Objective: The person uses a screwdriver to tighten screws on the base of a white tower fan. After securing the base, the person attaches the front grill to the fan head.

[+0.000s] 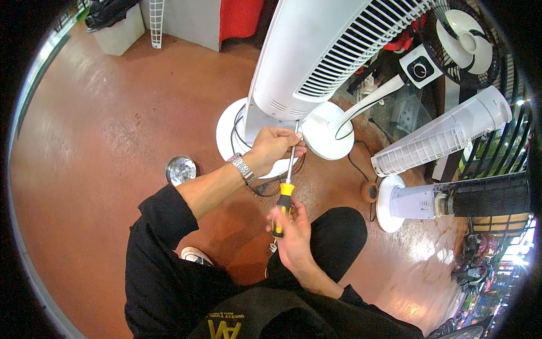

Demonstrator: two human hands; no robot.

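Floor [113,113] on my feed: smooth, reddish-brown, glossy in spots. Nearest me, lower ctr: black-trousered knee [339,240], plus dark shoe w/ white toe [196,256] to its L.

R hand [294,237]: fingers + thumb wrapped round handle of a yellow-and-black-handled screwdriver w/ long steel shaft [286,189]; thumb a bit blurred. L hand [274,148], silver metal-link watch [241,168] on wrist, is pinching the shaft up near the tip. Screwdriver's mid-view, pointing away from the person, tip at lower body of tall white plastic tower fan w/ slatted grille [288,62]. Can't tell if tip's seated in anything, too sml. Fan's on a white round base [226,130].

L of base, on floor: shallow round metal dish [167,168], sml bits inside, can't ID.

R side: white-based pedestal fan w/ pale blades [420,66] just beside tower fan; white gridded tower housing [446,138], tilted; stripped unit w/ black cylinder [491,196] on its side.

Far end: whitish bin w/ black bag [119,35], red cloth [240,20].
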